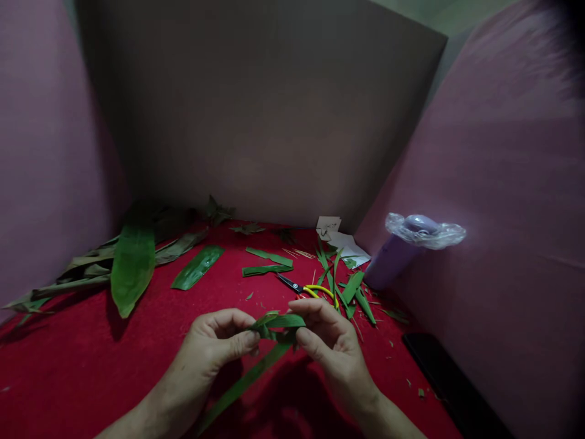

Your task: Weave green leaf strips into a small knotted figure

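Note:
Both hands meet over the red table [91, 360], low in the middle of the head view. My left hand [219, 341] pinches one end of a folded green leaf strip [278, 323] between thumb and fingers. My right hand [326, 335] grips the other end, fingers curled round it. A long tail of the strip [242, 384] trails down toward me between my wrists. Just beyond my right hand lie small scissors with yellow handles [311, 289].
Large green and dried leaves [132, 265] are heaped at the back left. Cut leaf strips [265, 263] and scraps [354, 292] lie beyond the hands. A purple bottle with a plastic-wrapped cap [402, 247], paper notes [338, 235] and a dark phone [439, 378] lie at right. Cardboard and pink walls enclose the table.

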{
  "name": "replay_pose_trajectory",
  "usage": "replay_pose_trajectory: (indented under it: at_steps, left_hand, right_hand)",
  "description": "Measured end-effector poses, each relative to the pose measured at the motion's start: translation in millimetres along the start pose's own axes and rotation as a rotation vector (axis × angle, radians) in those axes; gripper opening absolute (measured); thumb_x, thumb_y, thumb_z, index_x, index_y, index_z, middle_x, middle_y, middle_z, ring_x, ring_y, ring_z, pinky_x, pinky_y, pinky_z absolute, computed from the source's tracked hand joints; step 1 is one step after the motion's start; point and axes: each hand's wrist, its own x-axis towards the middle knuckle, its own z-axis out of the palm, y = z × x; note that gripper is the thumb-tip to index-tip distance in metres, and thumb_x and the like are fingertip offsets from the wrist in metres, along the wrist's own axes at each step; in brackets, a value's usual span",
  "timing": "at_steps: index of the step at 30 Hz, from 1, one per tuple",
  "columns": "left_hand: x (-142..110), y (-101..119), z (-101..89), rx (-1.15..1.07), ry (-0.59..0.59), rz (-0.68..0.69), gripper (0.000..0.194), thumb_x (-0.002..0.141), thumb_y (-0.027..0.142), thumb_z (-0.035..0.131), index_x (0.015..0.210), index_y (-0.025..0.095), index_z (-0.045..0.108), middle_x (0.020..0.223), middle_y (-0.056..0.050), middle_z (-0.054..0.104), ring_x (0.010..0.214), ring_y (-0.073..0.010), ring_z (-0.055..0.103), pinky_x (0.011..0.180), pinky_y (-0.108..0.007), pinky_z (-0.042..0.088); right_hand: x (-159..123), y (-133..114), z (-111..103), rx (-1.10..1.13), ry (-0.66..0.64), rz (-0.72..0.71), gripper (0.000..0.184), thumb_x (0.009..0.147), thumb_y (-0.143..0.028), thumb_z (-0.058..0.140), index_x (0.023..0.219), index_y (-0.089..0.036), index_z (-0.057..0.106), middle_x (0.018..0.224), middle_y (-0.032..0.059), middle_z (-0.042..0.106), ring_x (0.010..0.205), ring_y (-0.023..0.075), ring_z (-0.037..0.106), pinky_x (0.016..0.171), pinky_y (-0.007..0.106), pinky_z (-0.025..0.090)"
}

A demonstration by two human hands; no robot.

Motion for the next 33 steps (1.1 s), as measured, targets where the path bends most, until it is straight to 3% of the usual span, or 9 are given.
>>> replay_pose_trajectory:
  at_steps: [3,6,13,22,27,33]
  left_hand:
    - [1,0,0.1,0.02,0.003,0.039,0.009,0.063,0.024,0.074,0.064,0.016,0.068,0.055,0.001,0.062,0.054,-0.0088,0.05,0.056,-0.019,0.038]
    - [1,-1,-0.1,-0.01,0.005,0.027,0.009,0.064,0.022,0.073,0.062,0.016,0.067,0.055,0.001,0.062,0.055,-0.0089,0.05,0.057,-0.019,0.038]
    - [2,-2,-3.7,-0.172,0.026,0.017,0.009,0.064,0.019,0.075,0.067,0.016,0.067,0.061,0.002,0.062,0.059,-0.0078,0.053,0.06,-0.017,0.041]
    - [3,5,-6.4,-0.281,0.123,0.06,0.014,0.06,0.021,0.078,0.068,0.016,0.067,0.062,0.002,0.063,0.058,-0.007,0.055,0.057,-0.014,0.042]
    - [3,1,-4.7,-0.254,0.095,0.049,0.013,0.059,0.019,0.078,0.066,0.015,0.068,0.06,0.001,0.063,0.058,-0.0077,0.055,0.058,-0.016,0.042]
    - [1,-5,0.8,-0.165,0.014,0.024,0.01,0.062,0.02,0.076,0.064,0.015,0.068,0.056,0.002,0.061,0.055,-0.0077,0.051,0.055,-0.017,0.039]
  right_hand:
    - [2,-1,1,0.029,0.015,0.023,0.021,0.077,-0.026,0.064,0.098,-0.022,0.059,0.086,0.0021,0.062,0.078,0.0132,0.059,0.074,0.027,0.05]
    - [2,-1,1,-0.001,0.081,0.017,0.019,0.078,-0.028,0.062,0.096,-0.022,0.058,0.083,0.0013,0.06,0.072,0.0123,0.059,0.068,0.027,0.053]
    - [0,4,-5,-0.359,0.107,-0.119,0.013,0.082,-0.025,0.057,0.093,-0.021,0.063,0.077,0.002,0.058,0.065,0.0126,0.057,0.059,0.025,0.052]
    - [8,8,-15,-0.544,0.252,-0.163,0.011,0.083,-0.027,0.056,0.09,-0.021,0.063,0.067,-0.0001,0.055,0.054,0.0096,0.047,0.049,0.022,0.041]
    - [3,11,-10,-0.553,0.178,-0.15,0.009,0.084,-0.025,0.055,0.086,-0.02,0.062,0.066,0.0004,0.055,0.052,0.0095,0.046,0.045,0.021,0.036]
    - [-2,7,0,-0.566,0.082,-0.268,0.009,0.082,-0.018,0.057,0.086,-0.02,0.064,0.069,0.0011,0.055,0.059,0.0118,0.048,0.052,0.024,0.039]
